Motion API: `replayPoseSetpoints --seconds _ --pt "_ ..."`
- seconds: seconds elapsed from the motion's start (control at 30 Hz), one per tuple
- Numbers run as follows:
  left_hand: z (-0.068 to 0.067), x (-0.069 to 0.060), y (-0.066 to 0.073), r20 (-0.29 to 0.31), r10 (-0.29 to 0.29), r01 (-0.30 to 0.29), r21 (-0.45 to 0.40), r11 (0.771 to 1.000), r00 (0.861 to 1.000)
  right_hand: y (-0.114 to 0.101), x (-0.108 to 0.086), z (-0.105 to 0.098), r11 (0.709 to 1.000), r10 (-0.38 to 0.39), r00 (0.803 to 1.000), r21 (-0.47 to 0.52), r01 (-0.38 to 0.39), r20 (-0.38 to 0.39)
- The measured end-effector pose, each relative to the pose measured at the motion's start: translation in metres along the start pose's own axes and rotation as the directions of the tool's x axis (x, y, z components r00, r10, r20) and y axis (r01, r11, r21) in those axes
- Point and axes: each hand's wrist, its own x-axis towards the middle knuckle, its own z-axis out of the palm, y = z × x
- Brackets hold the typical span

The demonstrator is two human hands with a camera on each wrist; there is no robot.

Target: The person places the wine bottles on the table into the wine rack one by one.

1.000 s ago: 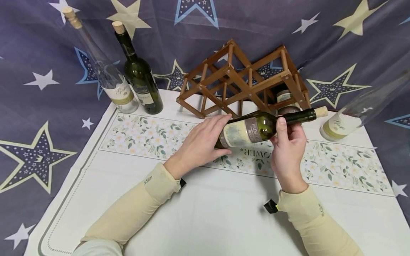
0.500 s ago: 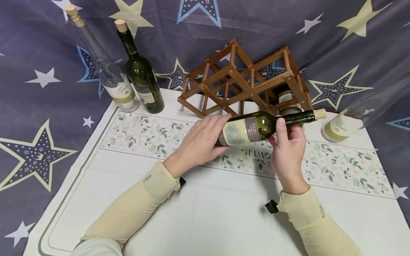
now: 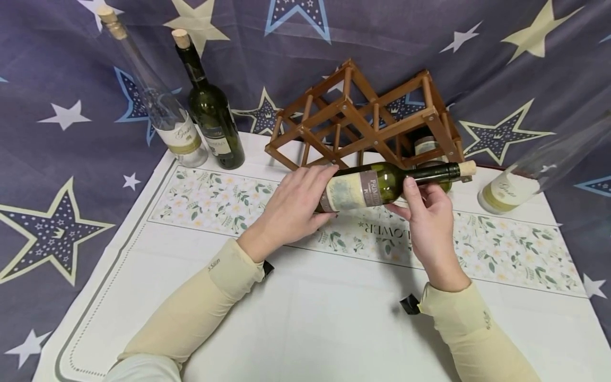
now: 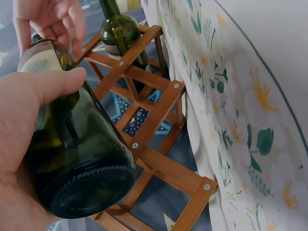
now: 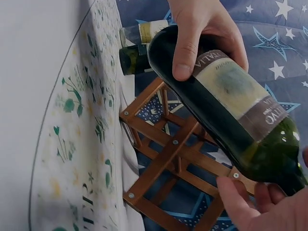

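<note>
A corked dark green bottle with a cream and brown label is held nearly level in front of the wooden rack. My left hand grips its base end, the thumb lying along the glass in the left wrist view. My right hand supports the shoulder and neck, thumb on the near side and fingers beneath. The right wrist view shows the label side of the bottle above the rack. Another green bottle sits in one end of the rack.
A clear corked bottle and a dark green corked bottle stand at the back left. Another clear bottle stands at the right. A floral strip crosses the white table, with a star-patterned cloth behind.
Both hands have shifted the held bottle slightly to the left. The fingers of my right hand have loosened and spread a little below the neck. The rack and standing bottles have not moved.
</note>
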Motion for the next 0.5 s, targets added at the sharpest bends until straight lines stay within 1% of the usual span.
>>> replayPoseSetpoints --seconds 0.1,0.17,0.23,0.3,0.37,0.43,0.5 --pt "-0.002 0.0 -0.002 -0.006 0.003 -0.003 0.003 1.0 1.0 -0.004 -0.001 -0.003 0.991 0.014 1.0 -0.131 -0.01 0.027" --pt "-0.004 0.0 -0.003 -0.011 0.004 -0.004 0.008 1.0 1.0 -0.006 -0.001 -0.004 0.975 0.001 1.0 -0.224 0.004 0.025" --pt "-0.006 0.0 -0.004 -0.019 0.002 -0.002 0.009 1.0 1.0 -0.008 -0.001 -0.006 0.954 -0.035 0.999 -0.296 0.039 0.021" --pt "-0.007 0.0 -0.005 -0.025 -0.003 0.004 0.013 1.0 1.0 -0.01 -0.002 -0.008 0.929 -0.094 0.995 -0.358 0.094 0.017" --pt "-0.009 0.0 -0.006 -0.027 -0.01 0.01 0.015 1.0 1.0 -0.013 -0.003 -0.01 0.896 -0.169 0.985 -0.414 0.162 0.018" --pt "-0.01 0.0 -0.007 -0.023 -0.014 0.014 0.021 1.0 1.0 -0.016 -0.004 -0.011 0.852 -0.252 0.967 -0.465 0.24 0.037" --pt "-0.011 0.0 -0.008 -0.017 -0.014 0.014 0.03 0.999 1.0 -0.019 -0.004 -0.013 0.786 -0.346 0.935 -0.522 0.332 0.074"
